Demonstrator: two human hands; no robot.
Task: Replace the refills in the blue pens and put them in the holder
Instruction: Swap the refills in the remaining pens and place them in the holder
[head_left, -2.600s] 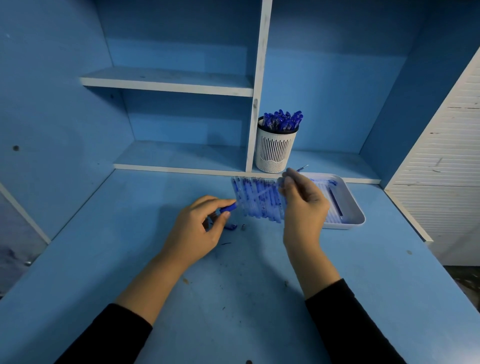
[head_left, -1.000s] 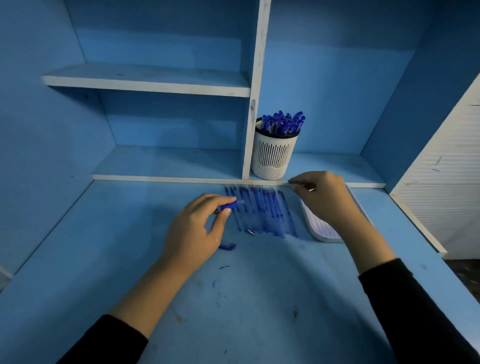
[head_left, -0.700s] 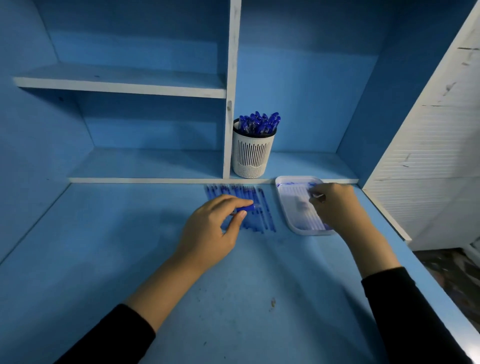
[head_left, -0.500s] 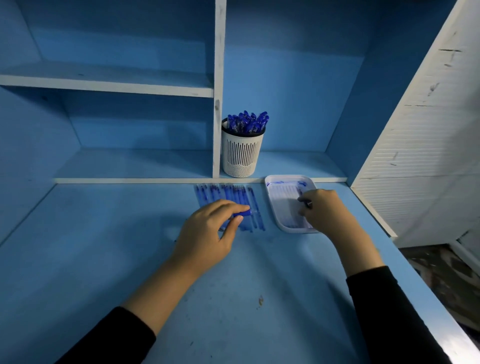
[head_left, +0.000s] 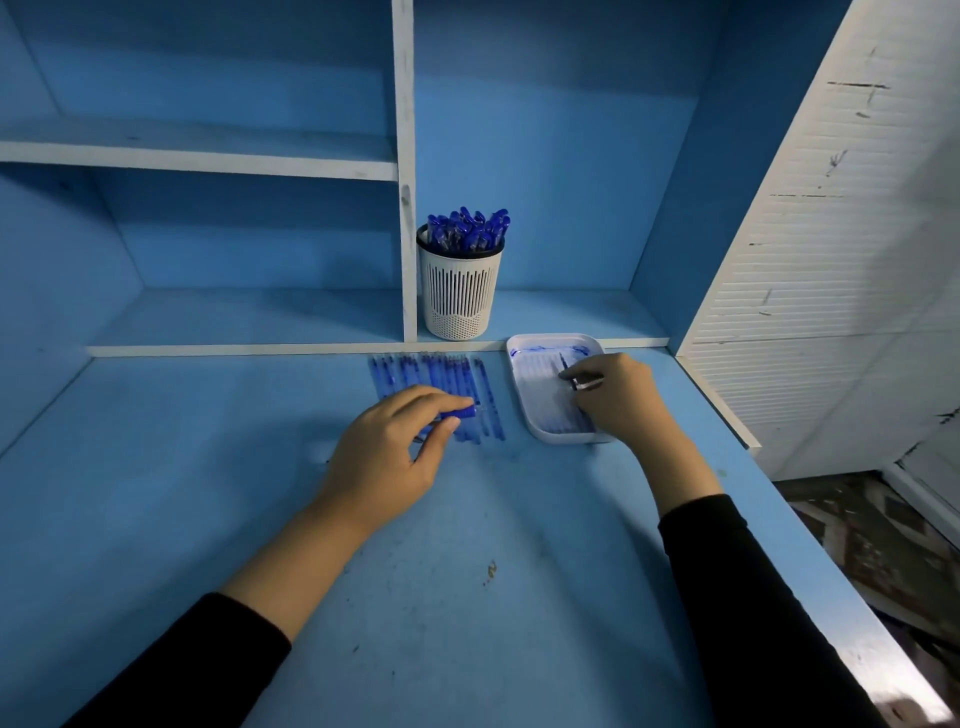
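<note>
A row of several blue pens (head_left: 431, 382) lies on the blue desk, just in front of the shelf edge. My left hand (head_left: 395, 447) rests over the row's near end and pinches a blue pen part (head_left: 460, 414) between thumb and fingers. To the right sits a white tray (head_left: 537, 434) with several clear refills (head_left: 540, 379). My right hand (head_left: 618, 397) is over the tray and pinches a thin refill (head_left: 587, 384) at its tip. A white slotted holder (head_left: 460, 291) full of blue pens (head_left: 467, 231) stands on the low shelf behind.
The blue desk (head_left: 415, 571) is boxed in by shelves (head_left: 208, 161) and a white upright divider (head_left: 408, 156) at the back. A white ribbed panel (head_left: 831, 260) stands on the right. The desk's right edge (head_left: 841, 597) drops to the floor.
My right hand moved from above the pen row to the tray and now pinches a refill there. My left hand kept its blue pen part. The view turned to the right.
</note>
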